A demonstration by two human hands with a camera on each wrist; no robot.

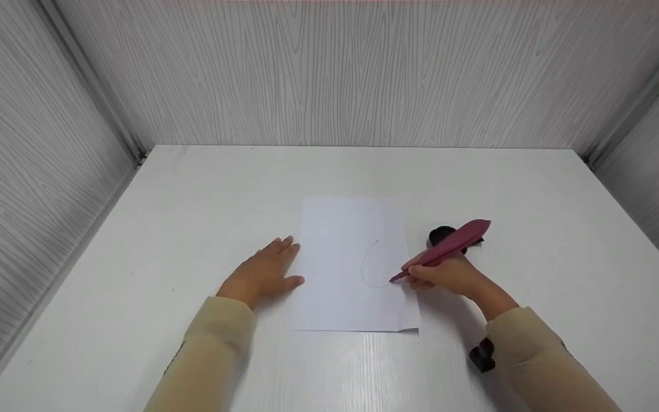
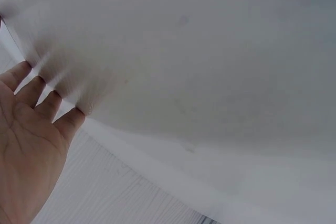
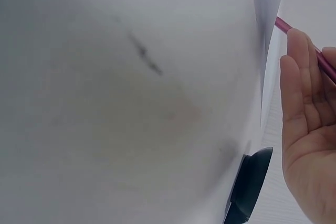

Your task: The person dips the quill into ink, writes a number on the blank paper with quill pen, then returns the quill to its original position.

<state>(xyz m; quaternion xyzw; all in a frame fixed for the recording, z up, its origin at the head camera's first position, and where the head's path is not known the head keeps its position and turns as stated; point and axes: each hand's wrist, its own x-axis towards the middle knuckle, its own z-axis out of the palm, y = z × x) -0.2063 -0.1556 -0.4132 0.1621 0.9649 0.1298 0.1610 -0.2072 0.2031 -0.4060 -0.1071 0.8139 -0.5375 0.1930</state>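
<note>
A sheet of white paper [image 1: 332,229] lies on the white table. Along its left edge my left hand [image 1: 264,272] rests with spread, straight fingers, the fingertips right at the edge. My right hand [image 1: 447,276], over the paper's right side, pinches a dark red feather-shaped pen [image 1: 458,238] between thumb and fingers. The pen's tip meets the end of a thin curved line [image 1: 362,264], a rounded, partly open stroke on the sheet. In the right wrist view the pen's slim shaft [image 3: 325,63] passes between the fingers.
Behind the feather stands a small round black object [image 1: 439,234], partly hidden; the right wrist view shows its dish-like side [image 3: 251,184]. A small black piece [image 1: 482,355] sits by the right sleeve. Wood-grained panels [image 1: 341,74] enclose the table at the back and sides.
</note>
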